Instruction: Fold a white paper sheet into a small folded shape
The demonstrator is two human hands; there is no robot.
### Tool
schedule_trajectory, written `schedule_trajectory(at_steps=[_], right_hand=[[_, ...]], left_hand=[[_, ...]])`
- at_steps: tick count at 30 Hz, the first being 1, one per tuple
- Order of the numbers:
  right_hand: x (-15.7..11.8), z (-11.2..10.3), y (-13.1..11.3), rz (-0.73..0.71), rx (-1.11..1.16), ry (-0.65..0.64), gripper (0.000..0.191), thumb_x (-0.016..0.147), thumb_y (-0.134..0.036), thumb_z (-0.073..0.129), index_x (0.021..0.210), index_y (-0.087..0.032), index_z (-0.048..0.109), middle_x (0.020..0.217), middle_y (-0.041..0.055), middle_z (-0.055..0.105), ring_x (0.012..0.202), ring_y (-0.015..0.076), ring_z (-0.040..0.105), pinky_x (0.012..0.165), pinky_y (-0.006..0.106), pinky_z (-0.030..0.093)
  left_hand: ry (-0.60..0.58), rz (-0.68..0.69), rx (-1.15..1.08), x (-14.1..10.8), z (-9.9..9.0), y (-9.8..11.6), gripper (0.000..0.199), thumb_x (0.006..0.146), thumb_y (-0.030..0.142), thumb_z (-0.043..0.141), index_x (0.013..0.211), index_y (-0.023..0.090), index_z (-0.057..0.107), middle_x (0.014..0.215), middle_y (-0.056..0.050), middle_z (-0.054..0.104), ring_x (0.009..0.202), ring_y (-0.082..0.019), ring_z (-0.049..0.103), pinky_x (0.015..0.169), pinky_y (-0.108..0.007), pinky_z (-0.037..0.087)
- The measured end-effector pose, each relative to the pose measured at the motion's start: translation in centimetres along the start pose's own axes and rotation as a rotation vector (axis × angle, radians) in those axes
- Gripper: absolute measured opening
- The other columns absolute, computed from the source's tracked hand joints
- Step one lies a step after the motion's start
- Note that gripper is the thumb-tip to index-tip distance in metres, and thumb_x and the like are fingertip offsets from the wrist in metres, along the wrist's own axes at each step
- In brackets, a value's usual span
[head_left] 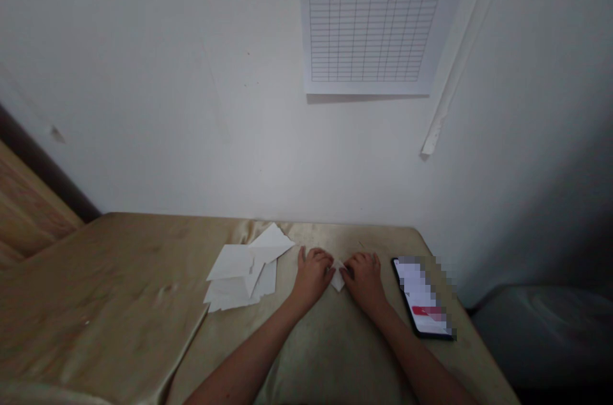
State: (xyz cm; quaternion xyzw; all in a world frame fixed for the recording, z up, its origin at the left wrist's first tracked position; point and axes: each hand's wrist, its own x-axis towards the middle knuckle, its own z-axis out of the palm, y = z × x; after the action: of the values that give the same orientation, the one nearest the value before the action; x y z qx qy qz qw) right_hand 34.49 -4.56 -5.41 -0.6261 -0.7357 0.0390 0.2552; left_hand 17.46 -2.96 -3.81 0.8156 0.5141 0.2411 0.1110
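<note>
Partly, the left hand (315, 271) and right hand (364, 275) hide the small paper (338, 280) pinched in their grip.

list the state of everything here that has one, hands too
left hand: fingers bent, touching the small paper
right hand: fingers bent, touching its other side
small paper: between the hands, looks folded
loose papers: overlapping, unevenly piled
phone: face up, screen lit, partly pixelated
wall sheet: printed grid, rows below the header look blank
cloth cover: creased in places
</note>
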Motion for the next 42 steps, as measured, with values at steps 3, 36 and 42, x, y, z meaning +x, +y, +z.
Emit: schedule_trajectory(at_steps=[3,36,42], right_hand=[[0.1,0.0,0.1,-0.01,-0.003,-0.015,0.013,0.091,-0.031,0.061,0.087,-0.022,0.071,0.102,0.0062,0.068,0.11,0.0254,0.054,0.113,0.052,0.019],[0.9,1.0,1.2,-0.005,0.171,-0.031,0.015,0.078,-0.018,0.064,0.092,-0.022,0.068,0.101,0.0057,0.066,0.106,0.0238,0.055,0.103,0.037,0.035],[1.0,1.0,1.9,-0.034,0.194,-0.037,0.009,0.082,-0.028,0.07,0.089,-0.022,0.071,0.101,0.0063,0.065,0.106,0.0236,0.055,0.099,0.036,0.038]], left_hand=[[-0.02,-0.017,-0.016,-0.1,-0.1,0.1,0.008,0.088,0.023,0.064,0.087,0.023,0.072,0.115,-0.002,0.073,0.121,-0.025,0.054,0.118,-0.062,0.01],[-0.033,-0.097,-0.022,-0.2,0.7,-0.6,0.022,0.084,0.024,0.063,0.104,0.03,0.068,0.136,0.0,0.063,0.129,-0.027,0.047,0.116,-0.066,0.012],[-0.045,-0.063,-0.018,-0.2,0.6,-1.4,0.013,0.086,0.035,0.068,0.098,0.031,0.07,0.137,0.001,0.062,0.129,-0.027,0.046,0.117,-0.062,0.013]])
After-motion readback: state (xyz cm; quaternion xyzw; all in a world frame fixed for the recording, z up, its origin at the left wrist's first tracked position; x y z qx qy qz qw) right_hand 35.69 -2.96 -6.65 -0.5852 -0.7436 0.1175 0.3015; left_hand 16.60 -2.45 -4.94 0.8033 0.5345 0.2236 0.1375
